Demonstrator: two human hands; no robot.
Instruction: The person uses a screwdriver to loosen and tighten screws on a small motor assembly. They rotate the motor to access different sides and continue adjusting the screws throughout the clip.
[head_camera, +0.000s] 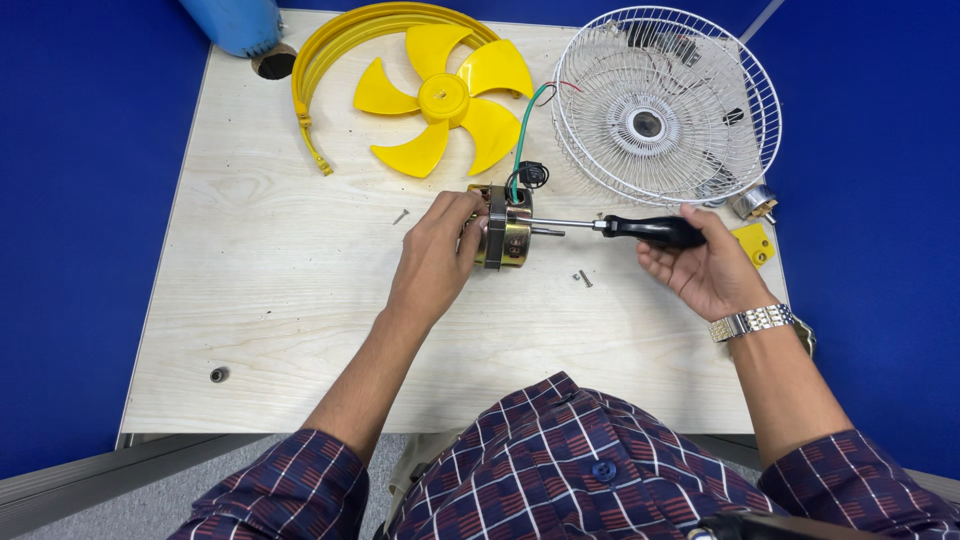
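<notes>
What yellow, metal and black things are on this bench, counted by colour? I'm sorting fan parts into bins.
Yellow: 3, the fan blade, ring, small plate
White: 1, the wire guard
Metal: 5, the motor under the left hand, three loose screws, a small cylinder
Black: 1, the screwdriver in the right hand
Total: 10
</notes>
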